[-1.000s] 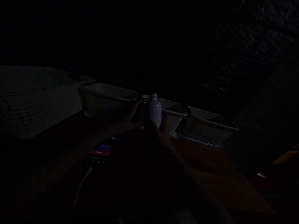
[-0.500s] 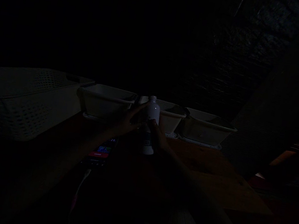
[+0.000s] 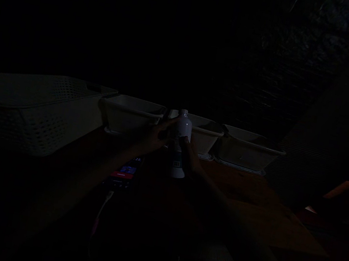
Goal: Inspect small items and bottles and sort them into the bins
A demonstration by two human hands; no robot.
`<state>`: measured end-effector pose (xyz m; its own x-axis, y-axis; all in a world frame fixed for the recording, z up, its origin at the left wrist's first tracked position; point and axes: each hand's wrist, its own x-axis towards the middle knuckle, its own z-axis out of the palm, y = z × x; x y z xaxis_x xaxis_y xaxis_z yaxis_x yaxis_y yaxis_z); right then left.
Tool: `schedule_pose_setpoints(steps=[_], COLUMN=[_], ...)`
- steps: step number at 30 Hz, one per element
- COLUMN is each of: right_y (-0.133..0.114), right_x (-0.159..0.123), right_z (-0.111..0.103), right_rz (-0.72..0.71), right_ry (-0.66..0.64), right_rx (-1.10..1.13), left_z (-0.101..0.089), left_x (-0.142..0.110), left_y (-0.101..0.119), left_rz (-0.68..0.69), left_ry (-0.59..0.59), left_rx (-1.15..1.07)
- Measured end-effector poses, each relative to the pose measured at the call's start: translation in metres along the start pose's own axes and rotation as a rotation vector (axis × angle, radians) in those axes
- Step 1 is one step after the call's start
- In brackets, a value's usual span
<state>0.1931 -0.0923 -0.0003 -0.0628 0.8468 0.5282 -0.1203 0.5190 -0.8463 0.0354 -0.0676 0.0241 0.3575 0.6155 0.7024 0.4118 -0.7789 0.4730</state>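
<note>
The light is very dim. A white bottle with a dark label stands upright in the middle of the view, its narrow neck on top. My right hand is wrapped about its right side, thumb across the front. From the left, my left hand curls its fingers onto the bottle's upper side, leaving a gap between thumb and forefinger. Below my left wrist lies a phone with a lit screen and a cable at its near end.
Behind the hands stand three pale tubs in a row: a left tub, a middle tub and a right tub. A large perforated basket is at left. The wooden table ends at right, where a person's arm shows.
The whole view has shifted, so things sit slightly further right. Both hands keep about the same hold on the bottle.
</note>
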Motion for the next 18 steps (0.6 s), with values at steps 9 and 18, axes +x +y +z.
schedule_pose_setpoints(steps=[9,18], right_y=[0.015,0.014], right_x=[0.006,0.006], right_z=[-0.006,-0.005], right_rz=[0.03,0.025], right_ry=[-0.061,-0.049], right_rx=[0.102,0.04], left_z=[-0.009,-0.011], left_x=[0.001,-0.001], left_y=[0.011,0.006], left_rz=[0.008,0.073], left_ry=[-0.017,-0.014], left_rx=[0.023,0.085])
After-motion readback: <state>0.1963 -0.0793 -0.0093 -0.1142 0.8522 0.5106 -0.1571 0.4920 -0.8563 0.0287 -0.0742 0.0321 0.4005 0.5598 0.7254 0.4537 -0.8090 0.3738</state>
